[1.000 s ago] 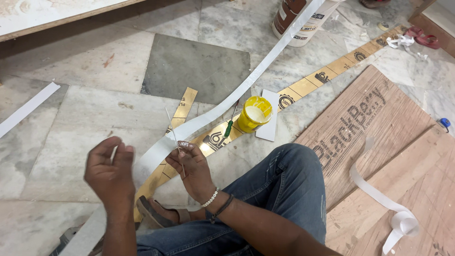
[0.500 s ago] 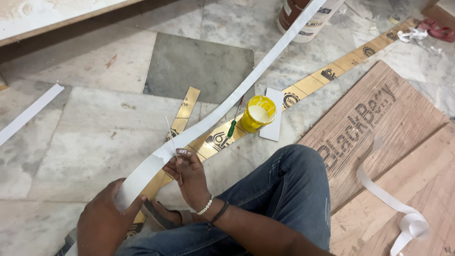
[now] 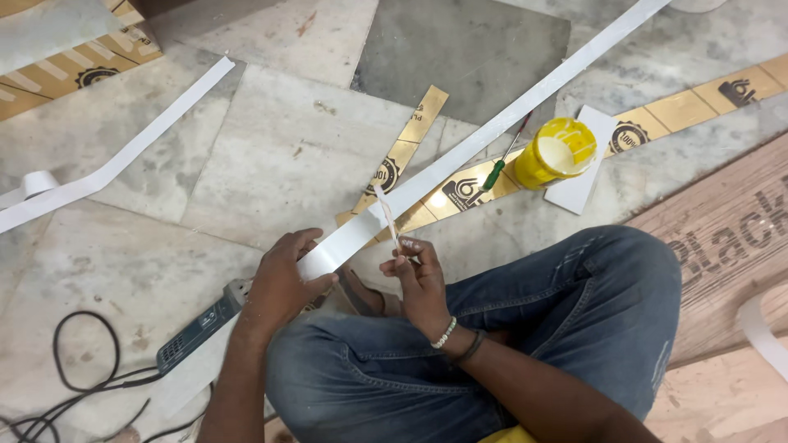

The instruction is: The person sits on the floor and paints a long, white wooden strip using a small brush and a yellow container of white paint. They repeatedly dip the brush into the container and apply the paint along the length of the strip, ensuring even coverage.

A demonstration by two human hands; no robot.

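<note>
Head view, looking down at a person seated cross-legged in blue jeans on a grey marble floor (image 3: 271,156). The left hand (image 3: 283,279), at about seven o'clock from the picture's centre, is closed around the near end of a long white strip (image 3: 492,127), which runs away across the floor toward one o'clock. The right hand (image 3: 419,279), just right of it at six o'clock, pinches a thin pale stick (image 3: 386,215) whose tip touches the strip. At two o'clock an open yellow pot (image 3: 556,152) stands on a white card, with a green-handled screwdriver (image 3: 499,164) lying just beside it. Gold printed strips (image 3: 406,152) lie under the white one. A second white strip (image 3: 123,156) lies at ten o'clock. A grey power tool (image 3: 201,324) with black cable rests at eight o'clock. Brown plywood (image 3: 722,246) fills the right edge.
</note>
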